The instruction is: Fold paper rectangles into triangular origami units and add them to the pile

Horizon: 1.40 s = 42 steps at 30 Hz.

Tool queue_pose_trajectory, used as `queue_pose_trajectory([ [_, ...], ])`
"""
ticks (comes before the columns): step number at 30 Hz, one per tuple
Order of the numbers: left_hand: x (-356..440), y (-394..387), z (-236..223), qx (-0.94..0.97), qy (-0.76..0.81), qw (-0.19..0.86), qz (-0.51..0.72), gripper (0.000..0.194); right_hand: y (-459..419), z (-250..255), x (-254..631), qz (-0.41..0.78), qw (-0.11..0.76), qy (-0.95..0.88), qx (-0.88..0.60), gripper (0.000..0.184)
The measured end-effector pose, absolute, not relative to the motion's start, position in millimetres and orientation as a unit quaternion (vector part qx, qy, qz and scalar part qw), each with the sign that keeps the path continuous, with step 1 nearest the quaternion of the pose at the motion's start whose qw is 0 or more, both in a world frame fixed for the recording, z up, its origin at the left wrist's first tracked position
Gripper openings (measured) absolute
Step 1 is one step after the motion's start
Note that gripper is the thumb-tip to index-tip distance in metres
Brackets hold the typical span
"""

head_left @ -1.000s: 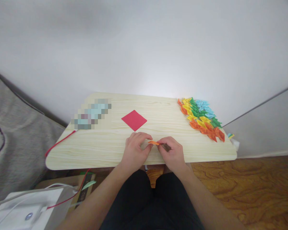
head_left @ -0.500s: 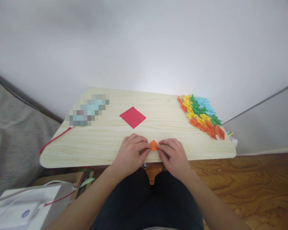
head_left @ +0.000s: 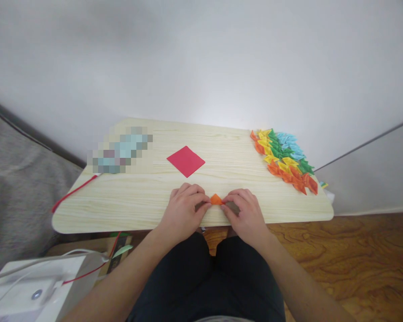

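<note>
The small folded piece of orange paper (head_left: 216,199) is near the front edge of the pale wood-grain desk (head_left: 137,210), between the 2 bare hands. The left hand (head_left: 184,208) pinches its left corner between thumb and fingers; the right hand (head_left: 245,214) pinches its right corner the same way. The orange paper's upper part rises to a point between the fingertips.

Just beyond the left hand, a flat red paper square (head_left: 186,161) lies on the desk with 1 corner toward the person, apart from both hands. Toward the desk's right end, small folded paper pieces in orange, yellow, green and light blue (head_left: 284,158) sit packed together in slanting rows. At the left end lies a pixelated light-teal object (head_left: 122,150), its details hidden, with a red cable (head_left: 74,193) running from it over the desk's left edge.
</note>
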<state>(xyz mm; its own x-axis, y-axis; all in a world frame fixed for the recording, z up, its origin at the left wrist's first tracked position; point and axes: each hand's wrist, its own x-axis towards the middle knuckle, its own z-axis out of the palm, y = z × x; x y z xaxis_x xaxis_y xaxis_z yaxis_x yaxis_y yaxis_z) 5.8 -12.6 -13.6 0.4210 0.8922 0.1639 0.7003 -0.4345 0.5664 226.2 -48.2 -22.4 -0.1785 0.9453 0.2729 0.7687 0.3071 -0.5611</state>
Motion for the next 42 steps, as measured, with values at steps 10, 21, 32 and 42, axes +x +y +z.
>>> queue_pose_trajectory([
  [10, 10, -11, -11, 0.802, 0.513, 0.224, 0.209, 0.012, -39, -19, 225, 0.170, 0.285, -0.733, -0.594, 0.004],
  [21, 11, -10, -14, 0.791, 0.531, 0.219, 0.210, 0.014, -39, -22, 219, 0.140, 0.297, -0.725, -0.605, 0.010],
  [32, 14, -10, -11, 0.802, 0.535, 0.186, 0.191, 0.013, -42, -21, 215, 0.119, 0.278, -0.710, -0.636, 0.013],
  [42, 21, -11, -10, 0.796, 0.557, 0.164, 0.170, 0.014, -41, -11, 210, 0.109, 0.223, -0.708, -0.661, 0.015],
])
